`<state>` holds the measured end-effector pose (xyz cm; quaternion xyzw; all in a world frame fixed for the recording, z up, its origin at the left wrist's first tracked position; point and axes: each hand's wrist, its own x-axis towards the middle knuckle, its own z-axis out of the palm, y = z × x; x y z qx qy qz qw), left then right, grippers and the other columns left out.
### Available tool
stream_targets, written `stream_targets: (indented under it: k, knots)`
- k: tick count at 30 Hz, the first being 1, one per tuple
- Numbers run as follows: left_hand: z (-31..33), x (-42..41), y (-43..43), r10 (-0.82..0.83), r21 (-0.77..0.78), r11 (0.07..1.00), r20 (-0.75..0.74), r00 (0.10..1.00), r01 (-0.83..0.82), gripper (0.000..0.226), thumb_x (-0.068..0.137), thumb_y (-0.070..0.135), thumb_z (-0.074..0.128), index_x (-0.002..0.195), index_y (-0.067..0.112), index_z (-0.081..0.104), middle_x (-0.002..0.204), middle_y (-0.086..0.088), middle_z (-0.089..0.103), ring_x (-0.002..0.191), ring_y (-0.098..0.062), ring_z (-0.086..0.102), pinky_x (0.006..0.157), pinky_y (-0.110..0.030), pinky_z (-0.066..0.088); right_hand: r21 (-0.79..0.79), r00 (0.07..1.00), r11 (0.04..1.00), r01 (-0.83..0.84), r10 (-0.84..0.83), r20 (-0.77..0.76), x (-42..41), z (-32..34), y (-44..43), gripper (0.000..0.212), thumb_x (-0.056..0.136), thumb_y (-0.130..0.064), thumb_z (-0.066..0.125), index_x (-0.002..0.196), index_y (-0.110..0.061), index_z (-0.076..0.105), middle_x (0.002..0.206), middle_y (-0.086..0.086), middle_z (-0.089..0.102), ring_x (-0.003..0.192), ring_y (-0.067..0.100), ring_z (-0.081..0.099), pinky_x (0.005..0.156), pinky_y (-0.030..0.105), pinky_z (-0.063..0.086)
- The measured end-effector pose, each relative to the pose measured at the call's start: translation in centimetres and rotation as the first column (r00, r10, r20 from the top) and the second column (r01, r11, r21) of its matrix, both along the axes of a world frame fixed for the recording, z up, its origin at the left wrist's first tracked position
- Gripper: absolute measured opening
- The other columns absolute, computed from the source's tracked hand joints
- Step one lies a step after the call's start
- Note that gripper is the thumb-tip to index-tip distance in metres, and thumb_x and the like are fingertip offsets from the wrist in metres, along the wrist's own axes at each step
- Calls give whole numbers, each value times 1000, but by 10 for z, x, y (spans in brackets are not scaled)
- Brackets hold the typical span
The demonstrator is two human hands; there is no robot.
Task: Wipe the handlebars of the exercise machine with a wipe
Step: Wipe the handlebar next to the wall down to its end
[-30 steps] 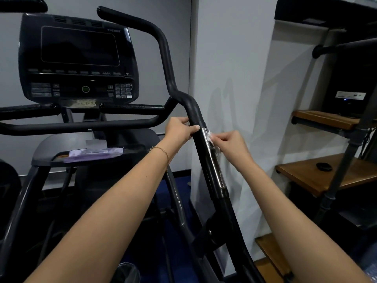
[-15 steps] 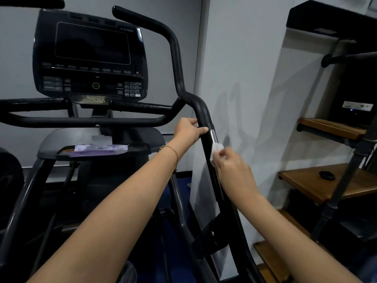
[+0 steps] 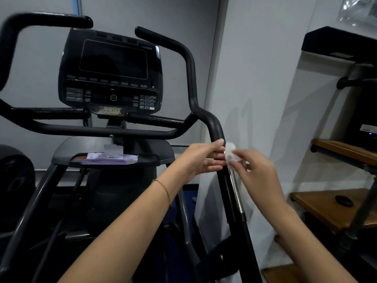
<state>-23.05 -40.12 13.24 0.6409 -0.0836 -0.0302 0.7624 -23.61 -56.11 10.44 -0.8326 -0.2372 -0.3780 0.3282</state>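
Two bare hands meet at the black, bent tubular right handlebar (image 3: 215, 127) of the black exercise machine (image 3: 102, 130). The left hand (image 3: 201, 158) is spread wide, its fingers nearly straight and pointing sideways. Their tips touch the left side of the bar, and the thumb lies above them. A thin gold chain bracelet (image 3: 165, 192) sits on that wrist.

The right hand (image 3: 258, 172) pinches a small crumpled white wipe (image 3: 231, 152) between thumb and fingertips. It holds the wipe against the bar just below the bend, right beside the left hand's fingertips. Below the wipe, a shiny metal strip (image 3: 236, 193) runs down the bar.

Further left stands the machine's dark console with a blank screen (image 3: 111, 72) and rows of small buttons. The other curved black handlebar (image 3: 40, 19) arches past the console. Under the console, a flat purple packet (image 3: 110, 159) lies on a grey tray (image 3: 67, 149).

Against the pale wall (image 3: 255, 78) to the right are brown wooden shelves on dark pipe framing (image 3: 318, 203). A small round black object (image 3: 344, 201) rests on the middle board.
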Motion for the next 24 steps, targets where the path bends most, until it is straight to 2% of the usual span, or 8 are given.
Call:
stream_targets:
  k: [3, 8, 12, 15, 17, 18, 22, 24]
  knots:
    - [11, 5, 6, -46, -135, 989, 77, 996, 56, 19, 90, 19, 60, 102, 5, 63, 82, -5, 67, 69, -12, 64, 71, -22, 57, 116, 997, 990, -76, 76, 4, 2, 32, 27, 10, 86, -10, 63, 95, -13, 61, 86, -4, 62, 81, 16, 61, 75, 32, 52]
    - [17, 30, 30, 163, -188, 973, 153, 975, -133, 5, 88, 7, 62, 84, 11, 63, 74, -1, 66, 59, -5, 64, 59, -14, 54, 23, 990, 991, -134, 135, -41, 21, 58, 51, 27, 83, -14, 66, 109, -15, 57, 101, -4, 61, 92, 14, 60, 84, 36, 52]
    - [20, 80, 50, 535, -215, 837, 136, 834, -503, 12, 89, 6, 59, 78, 12, 60, 80, -4, 64, 73, -15, 64, 69, -23, 57, -284, 974, 955, 92, -145, -172, 45, 71, 44, 47, 90, -31, 57, 134, -16, 47, 140, 0, 44, 124, 18, 46, 102, 31, 36]
    - [23, 118, 57, 695, -139, 718, 211, 688, -682, 11, 90, 13, 57, 79, 13, 58, 79, 0, 62, 80, -18, 63, 76, -24, 54, -501, 943, 853, 143, -271, -191, 56, 64, 50, 46, 92, -29, 54, 135, -13, 46, 145, 1, 37, 127, 22, 43, 101, 32, 37]
    - [29, 134, 51, 662, -41, 713, 369, 653, -700, 15, 92, 13, 54, 77, 14, 57, 72, 6, 58, 70, -9, 58, 63, -7, 45, -537, 941, 824, 178, -303, -152, 59, 59, 53, 43, 93, -25, 54, 133, -13, 47, 142, 0, 38, 121, 23, 48, 94, 32, 41]
    - [32, 144, 47, 605, 27, 726, 450, 657, -688, 14, 94, 12, 51, 83, 13, 60, 75, 6, 59, 73, -8, 58, 61, -7, 42, -538, 940, 821, 192, -311, -139, 61, 58, 52, 42, 93, -26, 53, 133, -15, 47, 142, -2, 37, 119, 23, 48, 91, 31, 41]
    - [33, 170, 32, 362, 307, 681, 648, 670, -665, 38, 94, 0, 36, 111, 14, 66, 108, -4, 67, 101, -20, 60, 82, -22, 45, -492, 949, 850, 186, -285, -133, 65, 54, 46, 45, 94, -31, 51, 137, -23, 42, 148, -11, 29, 120, 14, 47, 89, 24, 39]
    - [22, 165, 28, 285, 275, 642, 781, 556, -716, 41, 88, -6, 39, 111, 11, 68, 115, -5, 67, 108, -20, 61, 94, -23, 44, -462, 957, 870, 173, -259, -130, 66, 51, 45, 47, 94, -32, 51, 139, -25, 41, 149, -14, 29, 120, 12, 47, 89, 23, 38]
